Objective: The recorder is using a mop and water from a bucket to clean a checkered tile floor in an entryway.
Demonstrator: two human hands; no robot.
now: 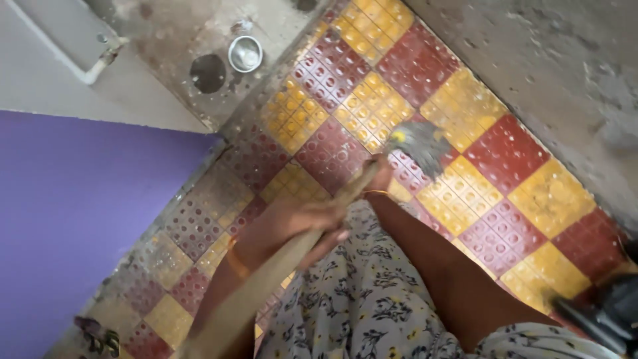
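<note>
My left hand (pixel 299 225) is closed around a long wooden handle (pixel 256 289) that runs from the bottom left up toward the middle. Further along the same handle, my right hand (pixel 380 178) grips it just behind the grey bristled brush head (pixel 420 143). The brush head rests on the red and yellow checkered floor tiles (pixel 505 153). Each wrist carries a thin bangle. My floral-print clothing (pixel 359 299) fills the lower middle of the view.
A purple wall (pixel 80 219) stands at the left. A small steel bowl (pixel 245 53) and a dark round hole (pixel 208 73) lie on stained concrete at the top. A rough grey wall (pixel 571 60) borders the right. A dark object (pixel 601 312) sits bottom right.
</note>
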